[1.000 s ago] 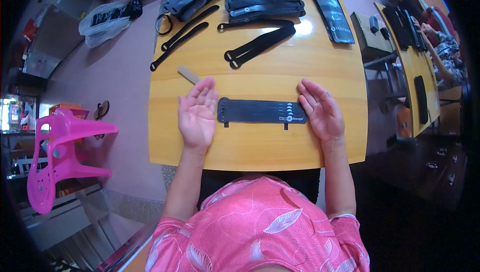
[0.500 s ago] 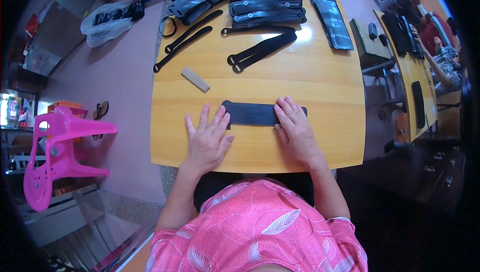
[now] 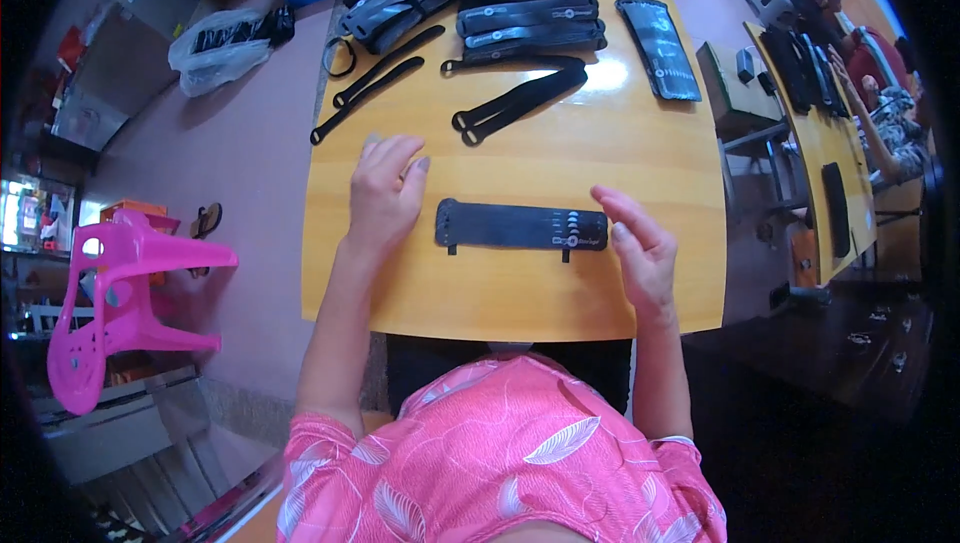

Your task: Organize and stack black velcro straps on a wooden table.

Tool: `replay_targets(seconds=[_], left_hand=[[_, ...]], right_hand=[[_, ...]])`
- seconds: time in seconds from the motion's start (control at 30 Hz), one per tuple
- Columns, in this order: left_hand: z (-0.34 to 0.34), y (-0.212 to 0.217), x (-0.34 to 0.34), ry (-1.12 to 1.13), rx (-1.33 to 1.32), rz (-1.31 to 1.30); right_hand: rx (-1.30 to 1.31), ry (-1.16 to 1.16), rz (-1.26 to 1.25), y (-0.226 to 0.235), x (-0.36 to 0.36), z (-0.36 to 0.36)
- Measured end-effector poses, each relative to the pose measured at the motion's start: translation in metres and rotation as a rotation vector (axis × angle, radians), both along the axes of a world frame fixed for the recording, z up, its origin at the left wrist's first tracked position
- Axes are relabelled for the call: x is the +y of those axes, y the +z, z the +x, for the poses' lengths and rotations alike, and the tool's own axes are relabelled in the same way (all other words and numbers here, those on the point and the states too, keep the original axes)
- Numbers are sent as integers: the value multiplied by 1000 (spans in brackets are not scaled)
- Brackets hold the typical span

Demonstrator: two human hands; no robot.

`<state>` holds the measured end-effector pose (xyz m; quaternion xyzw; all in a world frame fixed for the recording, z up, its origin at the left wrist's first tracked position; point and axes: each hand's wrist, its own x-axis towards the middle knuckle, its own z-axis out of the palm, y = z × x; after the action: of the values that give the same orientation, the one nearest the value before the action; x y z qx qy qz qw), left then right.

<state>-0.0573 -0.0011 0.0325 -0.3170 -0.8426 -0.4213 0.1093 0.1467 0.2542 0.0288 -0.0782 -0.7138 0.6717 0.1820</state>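
Note:
A folded flat black strap [image 3: 500, 226] with pale printed marks at its right end lies crosswise on the wooden table [image 3: 520, 298]. Two small dark tabs stick out below its near edge. My left hand [image 3: 385, 188] is beyond its left end, fingers curled together with the thumb alongside, where a flat grey-beige strip lay. A sliver of beige [image 3: 371, 139] shows at the fingertips; the hand hides whatever they hold. My right hand [image 3: 642, 255] is raised just right of the strap, fingers stretched and thumb apart, holding nothing.
Loose black straps with looped ends [image 3: 520, 103] lie farther back, behind them stacked strap bundles [image 3: 530, 23]. A flat dark pack [image 3: 658, 48] is at the far right. A pink stool [image 3: 130, 293] stands left; a person sits at another table [image 3: 840, 173] on the right.
Both hands have lifted off the black strap, uncovering its printed end. My left hand has moved up and left over the grey-beige strip; my right hand has shifted right.

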Motion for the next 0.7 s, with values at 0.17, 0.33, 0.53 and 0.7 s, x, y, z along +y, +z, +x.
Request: replay_targets(seconds=[0.17,0.33,0.53,0.7], left_hand=[[-36,-25,50,-71,213,-240],[-44,-37,68,29,193,-365],[-52,-38,72,35,37,-305],[-61,-44,73,7,8,-205]], right_hand=[[2,-19,268,-5,-15,2],[-31,40,405,6,-17,-17],[228,78,1013,3,-26,-117],[79,-15,1225,-27,-40,-160]])
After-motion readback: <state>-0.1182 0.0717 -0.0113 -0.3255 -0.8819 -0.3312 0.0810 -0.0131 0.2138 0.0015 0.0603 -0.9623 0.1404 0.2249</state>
